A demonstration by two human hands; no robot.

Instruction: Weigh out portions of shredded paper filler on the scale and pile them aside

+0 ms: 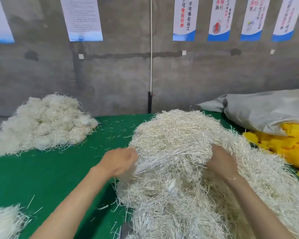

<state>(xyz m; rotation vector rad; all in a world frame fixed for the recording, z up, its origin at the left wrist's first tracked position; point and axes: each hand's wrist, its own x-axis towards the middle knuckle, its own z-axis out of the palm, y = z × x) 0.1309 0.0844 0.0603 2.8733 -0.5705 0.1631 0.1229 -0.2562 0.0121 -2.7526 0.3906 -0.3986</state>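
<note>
A big heap of off-white shredded paper filler (179, 135) covers the right half of the green table. My left hand (119, 161) is closed on a stretched bunch of strands (162, 161) at the heap's left edge. My right hand (221, 159) is dug into the heap, gripping the other end of the same bunch. A second pile of shredded paper (41, 123) lies at the far left of the table. Another small tuft (3, 221) shows at the bottom left corner. A dark grey corner (126, 229) pokes out under the heap at the bottom; I cannot tell what it is.
The green table top (50, 173) has loose strands scattered on it. At the right lie a grey sack (266, 109) and yellow pieces (292, 144). A concrete wall with hanging posters (184, 18) and a white cord (151, 49) stands behind the table.
</note>
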